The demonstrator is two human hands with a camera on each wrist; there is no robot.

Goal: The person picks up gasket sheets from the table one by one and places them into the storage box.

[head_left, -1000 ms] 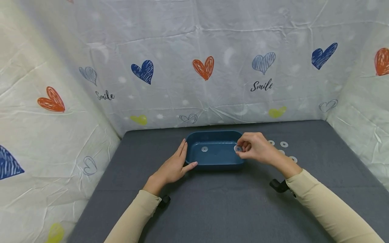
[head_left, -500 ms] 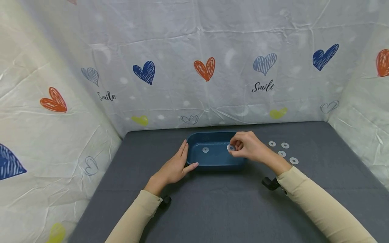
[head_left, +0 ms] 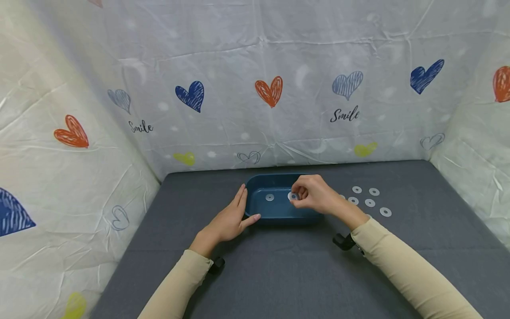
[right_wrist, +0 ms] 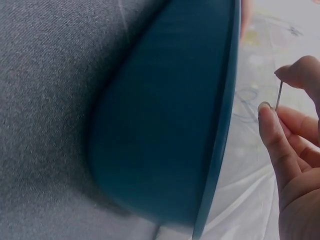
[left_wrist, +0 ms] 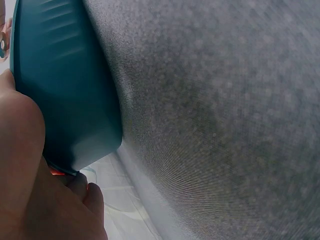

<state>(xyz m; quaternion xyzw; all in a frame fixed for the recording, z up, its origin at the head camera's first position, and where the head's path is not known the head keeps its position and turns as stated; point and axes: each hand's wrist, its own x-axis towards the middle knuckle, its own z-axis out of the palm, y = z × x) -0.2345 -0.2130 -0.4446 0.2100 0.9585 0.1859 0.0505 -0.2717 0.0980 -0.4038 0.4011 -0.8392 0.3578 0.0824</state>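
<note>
Ring (head_left: 290,196) pinched by right hand (head_left: 312,193) above tray (head_left: 283,221) touched by spread left hand (head_left: 226,220) near far edge of table (head_left: 263,274), perhaps dropping through slackened grip.

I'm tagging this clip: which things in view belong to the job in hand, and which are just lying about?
Job, it seems:
blue tray, touched by the left hand
held ring, pinched by the right hand
second ring, lying in the tray
loose rings on the table, probably

Just around:
heart-printed backdrop
black wrist devices
</note>
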